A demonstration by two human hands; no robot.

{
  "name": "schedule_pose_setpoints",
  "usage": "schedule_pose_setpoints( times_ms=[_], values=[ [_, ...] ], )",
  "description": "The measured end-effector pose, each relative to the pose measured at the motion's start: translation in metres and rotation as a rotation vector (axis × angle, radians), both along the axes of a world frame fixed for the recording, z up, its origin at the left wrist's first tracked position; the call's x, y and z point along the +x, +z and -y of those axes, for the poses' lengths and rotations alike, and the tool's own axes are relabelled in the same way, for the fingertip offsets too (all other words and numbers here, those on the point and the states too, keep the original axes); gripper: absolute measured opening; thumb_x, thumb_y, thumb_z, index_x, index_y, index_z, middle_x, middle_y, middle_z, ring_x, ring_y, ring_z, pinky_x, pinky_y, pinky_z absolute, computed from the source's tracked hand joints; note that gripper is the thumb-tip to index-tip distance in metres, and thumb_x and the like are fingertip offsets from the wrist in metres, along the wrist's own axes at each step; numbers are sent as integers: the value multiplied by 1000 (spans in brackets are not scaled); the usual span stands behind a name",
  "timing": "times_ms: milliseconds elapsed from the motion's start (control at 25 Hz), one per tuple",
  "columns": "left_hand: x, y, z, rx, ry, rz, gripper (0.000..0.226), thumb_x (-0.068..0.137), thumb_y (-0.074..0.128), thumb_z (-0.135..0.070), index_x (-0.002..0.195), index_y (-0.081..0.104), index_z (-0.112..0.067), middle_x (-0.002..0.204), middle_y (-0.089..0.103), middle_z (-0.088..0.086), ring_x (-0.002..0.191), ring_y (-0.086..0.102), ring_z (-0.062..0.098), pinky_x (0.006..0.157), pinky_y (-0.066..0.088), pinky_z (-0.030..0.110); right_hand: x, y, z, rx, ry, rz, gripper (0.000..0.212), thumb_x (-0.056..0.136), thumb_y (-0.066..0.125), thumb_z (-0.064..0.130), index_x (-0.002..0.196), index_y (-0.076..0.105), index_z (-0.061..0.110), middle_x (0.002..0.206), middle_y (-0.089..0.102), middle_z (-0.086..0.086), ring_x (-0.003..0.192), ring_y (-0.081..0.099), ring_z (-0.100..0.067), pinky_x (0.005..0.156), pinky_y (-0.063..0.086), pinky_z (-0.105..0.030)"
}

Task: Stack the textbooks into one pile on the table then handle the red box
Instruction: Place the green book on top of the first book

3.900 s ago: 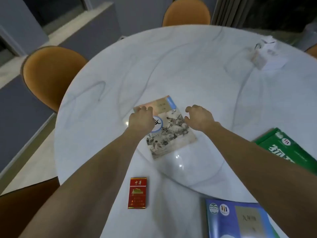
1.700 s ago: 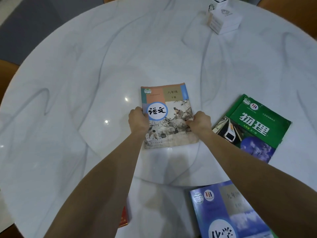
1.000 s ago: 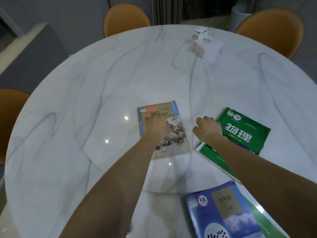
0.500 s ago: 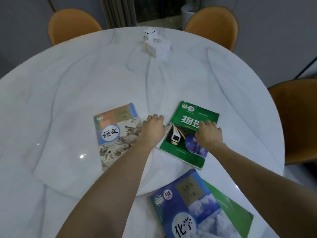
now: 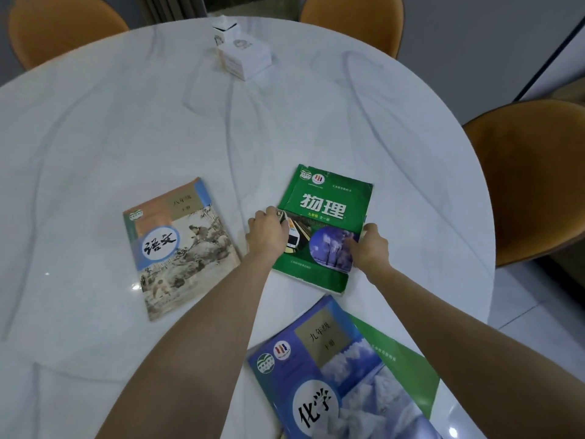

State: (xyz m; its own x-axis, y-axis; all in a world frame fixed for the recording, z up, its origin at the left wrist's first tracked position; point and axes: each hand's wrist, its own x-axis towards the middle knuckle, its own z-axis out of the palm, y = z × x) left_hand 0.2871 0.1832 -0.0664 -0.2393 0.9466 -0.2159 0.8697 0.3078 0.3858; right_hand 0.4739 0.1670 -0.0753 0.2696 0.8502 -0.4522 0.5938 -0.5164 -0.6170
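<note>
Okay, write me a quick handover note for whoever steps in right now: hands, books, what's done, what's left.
Left hand grips the left edge of the green physics textbook; right hand holds its right edge. The book lies flat on the white marble round table.
The tan illustrated-cover textbook lies alone to its left. The blue chemistry textbook sits nearest, on top of another green book.
Done: no single pile yet.
Left: stack all the books into one pile, then handle the red box, which is out of view.

Both my bare forearms reach toward twelve o'clock — left hand [image 5: 267,234] curled, knuckles up; right hand [image 5: 370,248] curled, thumb out toward ten.
</note>
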Motion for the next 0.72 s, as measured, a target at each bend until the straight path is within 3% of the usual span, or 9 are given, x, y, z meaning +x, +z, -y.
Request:
schedule_pose_setpoints(
  times_ms=[160,280,440,560,720],
  values=[
    [-2,-2,-6,-55,189,238,36,95,49,-27,118,57,-1,120,61,20,107,58,35,88,48,40,7,1,-1,-18,-85,-71,36,91,54,13,125,45,5,118,56,-25,102,59,-43,89,52,-53],
    [-2,-2,-2,-124,217,410,29,94,51,-21,107,66,1,109,69,21,93,63,33,79,50,37,16,7,-2,-2,-128,-94,38,91,53,10,128,47,9,119,58,-24,102,60,-41,90,52,-50],
    [8,7,9,-107,178,416,27,97,46,-18,110,59,1,112,65,20,101,61,34,84,49,39,16,19,0,70,-106,-99,41,91,50,9,131,46,15,116,61,-24,100,60,-38,87,53,-45],
    [0,16,15,-52,203,447,24,98,44,-18,110,56,-1,111,64,18,99,59,31,78,44,35,9,33,-4,123,-63,-109,42,91,50,9,132,47,16,112,64,-23,99,61,-37,89,53,-45],
    [-29,34,23,35,295,500,22,97,47,-21,107,56,-4,106,65,15,92,60,28,78,46,38,-17,53,-14,189,32,-148,41,92,51,11,133,47,15,88,63,-12,90,62,-33,86,55,-46]
  ],
)
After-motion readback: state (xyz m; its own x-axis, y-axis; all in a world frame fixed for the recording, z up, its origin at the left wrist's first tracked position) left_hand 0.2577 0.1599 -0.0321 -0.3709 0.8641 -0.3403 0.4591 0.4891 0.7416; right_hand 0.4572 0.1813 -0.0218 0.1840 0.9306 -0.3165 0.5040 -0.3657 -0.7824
